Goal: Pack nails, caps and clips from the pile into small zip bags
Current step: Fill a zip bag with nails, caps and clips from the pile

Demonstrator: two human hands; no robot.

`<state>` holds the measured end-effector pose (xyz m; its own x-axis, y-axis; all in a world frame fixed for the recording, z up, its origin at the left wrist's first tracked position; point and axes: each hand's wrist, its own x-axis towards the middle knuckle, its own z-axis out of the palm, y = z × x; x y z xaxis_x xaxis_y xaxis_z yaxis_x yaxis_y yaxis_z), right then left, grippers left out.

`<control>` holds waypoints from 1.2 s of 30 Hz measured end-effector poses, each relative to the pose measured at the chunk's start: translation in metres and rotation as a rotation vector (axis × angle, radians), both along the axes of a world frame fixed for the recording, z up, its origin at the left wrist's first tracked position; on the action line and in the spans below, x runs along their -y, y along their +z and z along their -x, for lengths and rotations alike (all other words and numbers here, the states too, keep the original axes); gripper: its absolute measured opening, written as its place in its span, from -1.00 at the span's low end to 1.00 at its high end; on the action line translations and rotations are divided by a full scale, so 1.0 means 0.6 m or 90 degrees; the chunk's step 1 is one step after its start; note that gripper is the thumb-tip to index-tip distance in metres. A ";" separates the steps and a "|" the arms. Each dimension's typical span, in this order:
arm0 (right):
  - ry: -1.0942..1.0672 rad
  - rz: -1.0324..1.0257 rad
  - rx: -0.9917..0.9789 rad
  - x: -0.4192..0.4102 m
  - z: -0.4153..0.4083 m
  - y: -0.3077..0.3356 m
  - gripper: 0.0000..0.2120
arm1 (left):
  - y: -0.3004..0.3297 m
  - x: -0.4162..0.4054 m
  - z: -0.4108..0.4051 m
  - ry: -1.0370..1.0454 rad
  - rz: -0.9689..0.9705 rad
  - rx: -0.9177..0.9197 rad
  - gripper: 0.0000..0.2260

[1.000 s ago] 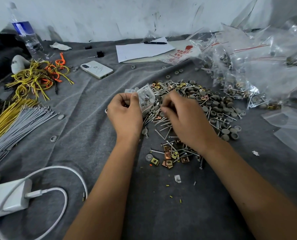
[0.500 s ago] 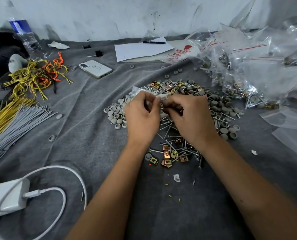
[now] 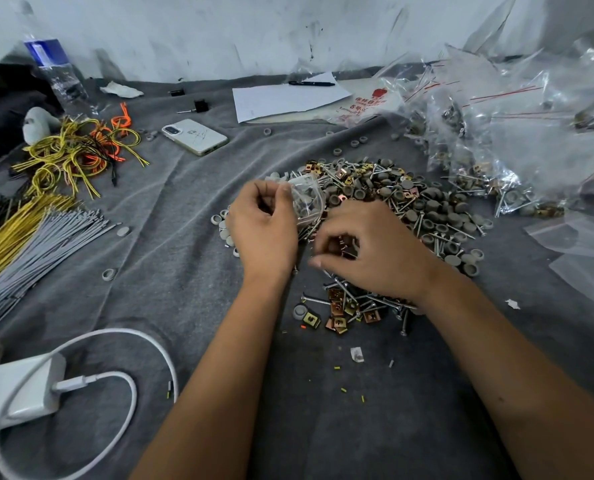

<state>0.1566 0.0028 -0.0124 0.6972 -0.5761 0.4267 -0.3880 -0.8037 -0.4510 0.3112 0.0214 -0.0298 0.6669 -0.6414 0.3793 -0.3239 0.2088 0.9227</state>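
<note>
Over pile (image 3: 406, 202): left hand (image 3: 264, 226) fingers pinch zip bag (image 3: 306, 199); right hand (image 3: 371, 251) fingers clamped on clips.

A grey blanket (image 3: 170, 237) covers the bench, carrying the pile (image 3: 403, 202) of nails, caps and clips, a phone (image 3: 194, 136), paper (image 3: 288, 98), wire bundles (image 3: 28, 237)

We see that our hands, which met half a second ago over the near side of the pile (image 3: 409, 209), have drifted apart. Our left hand (image 3: 264, 226) now sits a little further left, holding the small zip bag (image 3: 306, 197) up and open beside the pile again, as it did a second ago. Our right hand (image 3: 368, 251) has dropped toward us onto the nails and clips, its fingers curled around small pieces that are too hidden to name.
</note>
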 end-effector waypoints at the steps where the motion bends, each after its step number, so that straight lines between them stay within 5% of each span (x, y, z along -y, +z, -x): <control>1: 0.026 -0.019 -0.037 -0.002 -0.001 -0.001 -0.85 | 0.000 0.000 0.000 0.000 -0.001 -0.002 -0.83; 13: 0.087 -0.104 -0.163 -0.023 -0.021 -0.009 -0.93 | -0.005 0.000 0.000 -0.016 -0.024 0.015 -0.83; 22: -0.074 -0.121 0.174 -0.001 -0.003 -0.001 -0.97 | -0.005 0.001 0.001 -0.034 -0.033 0.042 -0.86; 30: -0.155 0.015 0.165 0.013 0.001 -0.009 -0.80 | -0.010 -0.002 0.019 -0.128 -0.045 0.150 -0.86; 36: -0.185 0.014 0.216 0.014 0.003 -0.016 -0.86 | -0.007 -0.002 0.019 -0.136 -0.035 0.090 -0.88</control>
